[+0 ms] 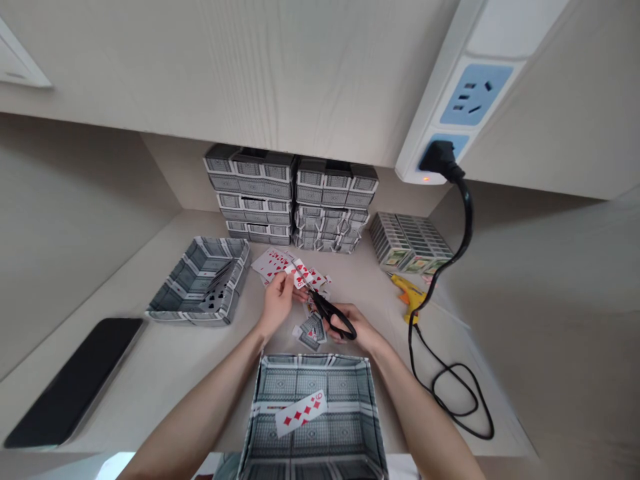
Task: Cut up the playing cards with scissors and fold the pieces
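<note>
My left hand point(278, 300) pinches a red-suited playing card point(301, 272) near the middle of the table. In my right hand point(356, 325) is a pair of black-handled scissors point(327, 309), its blades at the card. Under and beside the hands lie loose red-suited cards point(270, 264) and cut card pieces point(311, 332) with grey backs. Close to my body stands an open box made of cards point(315, 380), with a cut strip of a diamond card point(301, 414) inside it.
Another card box point(173, 293) with black-suited cards stands at left, beside a black flat tray-like object point(75, 380). Stacked card boxes point(257, 183) line the back. At right are card packs point(395, 243), a yellow glue gun point(411, 297) and a black cord point(467, 220) from a power strip point(460, 100).
</note>
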Demonstrator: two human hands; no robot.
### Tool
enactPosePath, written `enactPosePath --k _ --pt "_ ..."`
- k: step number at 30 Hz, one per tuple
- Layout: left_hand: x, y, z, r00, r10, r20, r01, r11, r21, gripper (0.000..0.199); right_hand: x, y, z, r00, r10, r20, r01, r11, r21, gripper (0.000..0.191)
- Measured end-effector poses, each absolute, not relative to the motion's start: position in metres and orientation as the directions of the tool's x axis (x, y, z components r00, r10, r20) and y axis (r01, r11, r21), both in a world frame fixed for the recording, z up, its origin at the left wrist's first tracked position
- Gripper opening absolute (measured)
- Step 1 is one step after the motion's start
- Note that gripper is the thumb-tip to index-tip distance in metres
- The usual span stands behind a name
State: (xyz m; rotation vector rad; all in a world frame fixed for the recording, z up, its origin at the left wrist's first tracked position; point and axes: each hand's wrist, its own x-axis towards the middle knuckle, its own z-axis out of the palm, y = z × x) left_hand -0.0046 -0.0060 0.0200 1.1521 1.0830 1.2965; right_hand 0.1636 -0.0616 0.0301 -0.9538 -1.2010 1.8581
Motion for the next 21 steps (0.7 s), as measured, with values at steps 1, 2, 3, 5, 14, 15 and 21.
enactPosePath --k 1,2,3,5,14,15,21 --pt "-0.0047 -0.0059 0.0201 0.006 0.999 0.052 -0.127 -0.051 0.991 0.028 0.1635 -0.0615 0.0302 -0.469 0.861 -0.198 -0.172 -0.309 -0.936 0.045" --pt "-0.0048 -0.0059 0.0202 0.006 0.999 0.053 -0.124 -0.052 0.991 0.028 0.1634 -0.0616 0.0303 -0.47 0.861 -0.195 -0.173 -0.307 -0.936 0.045" --pt "-0.0049 -0.0059 0.0205 0.006 0.999 0.051 -0.121 -0.05 0.991 0.029 0.1631 -0.0618 0.0305 -0.468 0.862 -0.192 -0.177 -0.305 -0.936 0.044" --pt "-0.0051 -0.0059 0.0213 0.008 0.999 0.045 -0.116 -0.043 0.992 0.029 0.1626 -0.0622 0.031 -0.456 0.869 -0.191 -0.19 -0.305 -0.933 0.042" --pt "-0.0048 -0.0076 0.025 0.01 0.999 0.041 -0.113 -0.04 0.993 0.029 0.1611 -0.0629 0.0367 -0.435 0.873 -0.221 -0.177 -0.324 -0.929 0.04" --pt "-0.0048 -0.0079 0.0253 0.012 0.999 0.041 -0.112 -0.04 0.993 0.029 0.1612 -0.063 0.0372 -0.437 0.871 -0.224 -0.175 -0.326 -0.929 0.04" --pt "-0.0049 -0.0083 0.0258 0.01 0.999 0.038 -0.104 -0.036 0.994 0.028 0.1627 -0.0627 0.0353 -0.405 0.879 -0.25 -0.136 -0.329 -0.934 0.038"
